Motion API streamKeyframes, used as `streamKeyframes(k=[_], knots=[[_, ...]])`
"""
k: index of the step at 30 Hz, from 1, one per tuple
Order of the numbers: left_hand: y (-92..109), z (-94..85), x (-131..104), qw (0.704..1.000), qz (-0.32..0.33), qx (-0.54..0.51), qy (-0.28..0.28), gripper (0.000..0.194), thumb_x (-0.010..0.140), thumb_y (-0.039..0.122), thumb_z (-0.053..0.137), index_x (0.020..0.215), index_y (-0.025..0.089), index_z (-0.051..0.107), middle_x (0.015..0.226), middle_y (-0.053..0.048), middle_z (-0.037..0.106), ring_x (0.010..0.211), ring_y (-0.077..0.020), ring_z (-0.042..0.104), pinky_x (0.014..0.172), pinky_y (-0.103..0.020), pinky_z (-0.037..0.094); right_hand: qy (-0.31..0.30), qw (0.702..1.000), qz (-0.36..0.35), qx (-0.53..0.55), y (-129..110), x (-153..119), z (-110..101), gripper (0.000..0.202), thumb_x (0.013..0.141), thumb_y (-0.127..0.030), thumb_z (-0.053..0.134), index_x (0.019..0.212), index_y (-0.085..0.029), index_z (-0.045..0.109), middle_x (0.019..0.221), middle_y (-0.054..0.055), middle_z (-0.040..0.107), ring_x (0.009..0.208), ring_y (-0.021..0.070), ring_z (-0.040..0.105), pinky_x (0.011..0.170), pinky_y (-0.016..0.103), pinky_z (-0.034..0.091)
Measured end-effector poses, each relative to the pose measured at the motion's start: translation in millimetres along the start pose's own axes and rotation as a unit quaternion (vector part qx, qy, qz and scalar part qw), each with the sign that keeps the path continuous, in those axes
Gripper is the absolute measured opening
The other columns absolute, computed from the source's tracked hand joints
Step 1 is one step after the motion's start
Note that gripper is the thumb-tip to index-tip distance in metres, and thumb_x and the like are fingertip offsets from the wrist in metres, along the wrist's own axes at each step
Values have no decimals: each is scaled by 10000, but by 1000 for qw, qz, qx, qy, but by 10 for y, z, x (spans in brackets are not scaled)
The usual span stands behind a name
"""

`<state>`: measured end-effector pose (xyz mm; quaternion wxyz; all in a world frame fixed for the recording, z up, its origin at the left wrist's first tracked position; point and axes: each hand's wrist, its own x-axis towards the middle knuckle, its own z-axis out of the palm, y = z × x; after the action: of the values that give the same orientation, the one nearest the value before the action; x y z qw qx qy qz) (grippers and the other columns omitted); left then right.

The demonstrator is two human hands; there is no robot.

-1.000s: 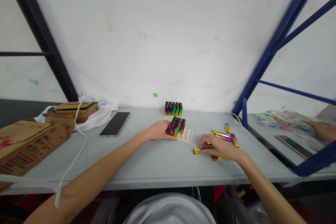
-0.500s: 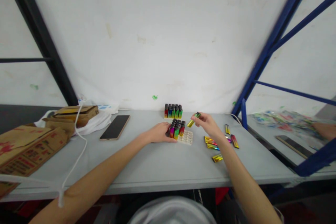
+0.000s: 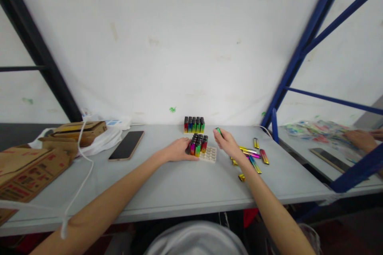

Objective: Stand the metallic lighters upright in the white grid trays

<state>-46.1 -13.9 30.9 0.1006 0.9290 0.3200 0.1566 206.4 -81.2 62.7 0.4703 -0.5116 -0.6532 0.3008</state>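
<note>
A white tray with holes (image 3: 212, 154) sits in front of me, its left part filled with upright lighters (image 3: 198, 144) in shiny red, purple and green. My left hand (image 3: 180, 150) is curved around the tray's left side, thumb along the front and fingers behind, gripping it and the lighters there. To the right of the tray and just above the table, my right hand (image 3: 226, 142) is closed around a green lighter (image 3: 219, 131), mostly hidden by the fingers. Several loose metallic lighters (image 3: 254, 164) lie beside and partly behind my right forearm.
Behind the tray stands a second full block of lighters (image 3: 194, 125) near the wall. A phone (image 3: 127, 145), cardboard boxes (image 3: 32, 169) and a white cable (image 3: 78, 191) are at left. Blue frame bars (image 3: 299, 59) rise at right; another person's hand (image 3: 360, 139) shows beyond them.
My right hand has turned, so the lighter, earlier pointing down-left in the fingertips, is now mostly covered. Some loose lighters lie differently. The left hand stays at the tray; the view has shifted slightly.
</note>
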Motion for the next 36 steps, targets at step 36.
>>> streamKeyframes(k=[36], knots=[[-5, -1, 1, 1000, 11, -19, 0, 649, 798, 699, 750, 1171, 172, 685, 1104, -128, 743, 1024, -335, 704, 935, -409, 544, -28, 964, -148, -219, -60, -32, -41, 463, 1085, -551, 367, 833, -212, 555, 801, 26, 636, 724, 166, 570, 705, 275, 427]])
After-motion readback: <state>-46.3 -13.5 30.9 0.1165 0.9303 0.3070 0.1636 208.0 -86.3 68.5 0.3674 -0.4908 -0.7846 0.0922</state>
